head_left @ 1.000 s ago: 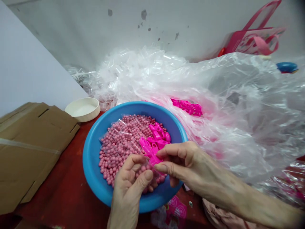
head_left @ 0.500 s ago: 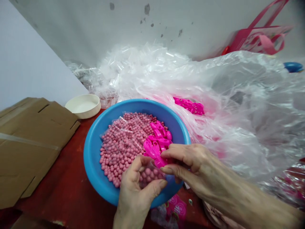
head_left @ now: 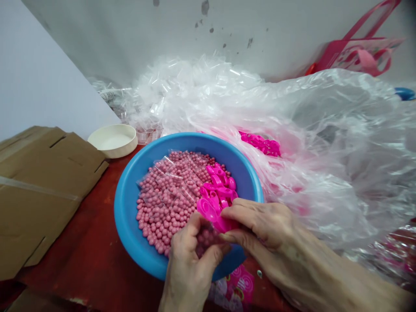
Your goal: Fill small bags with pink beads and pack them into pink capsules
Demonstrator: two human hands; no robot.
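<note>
Over the near right side of a blue basin (head_left: 125, 229), my two hands meet. My left hand (head_left: 190, 262) is closed around a small clear container filled with pink balls (head_left: 206, 239). With thumb and fingertips, my right hand (head_left: 264, 227) pinches a bright pink plastic piece (head_left: 211, 212) at the container's opening; how far the two fit together is hidden by my fingers. Pink candy-like balls (head_left: 162, 229) fill the basin, with several clear tubes lying among them. More bright pink plastic pieces (head_left: 219, 180) are heaped at the basin's right side.
Folded brown cardboard (head_left: 42, 199) lies left on the red table (head_left: 91, 260). A round white dish (head_left: 113, 141) stands behind it. Clear plastic tubes (head_left: 182, 82) pile against the wall, and a large plastic bag (head_left: 312, 121) spreads right. Printed pink wrappers (head_left: 240, 284) lie near the basin.
Both hands have shifted slightly down and to the right within the view. The pink piece now sits lower against the container, and my fingers press closer together.
</note>
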